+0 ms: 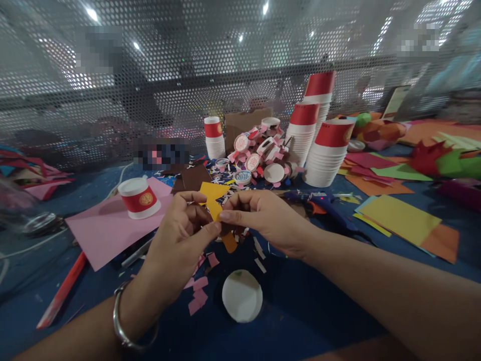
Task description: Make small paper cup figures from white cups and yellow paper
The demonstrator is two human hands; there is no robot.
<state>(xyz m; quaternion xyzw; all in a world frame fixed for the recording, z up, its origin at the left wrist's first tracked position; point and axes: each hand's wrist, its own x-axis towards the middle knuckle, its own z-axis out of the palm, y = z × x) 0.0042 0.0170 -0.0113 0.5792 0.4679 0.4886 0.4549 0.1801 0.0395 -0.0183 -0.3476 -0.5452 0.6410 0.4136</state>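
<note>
My left hand (188,233) and my right hand (263,218) meet near the middle of the head view. Both pinch a strip of yellow paper (214,208) between thumb and fingers. Its wide upper end sticks up above the fingertips. An orange-yellow strip (229,242) shows below the hands; whether it is part of the same paper I cannot tell. On the blue tabletop beneath lies a white paper disc (242,297). Small pink paper pieces (199,293) and white scraps (259,255) are scattered between the hands and the disc.
Several stacks of red and white paper cups (326,153) stand at the back right, beside a heap of cut cup pieces (259,150). A blue glue gun (330,208) lies right. One cup (140,199) rests on pink paper (101,235). Yellow sheets (402,218) lie far right.
</note>
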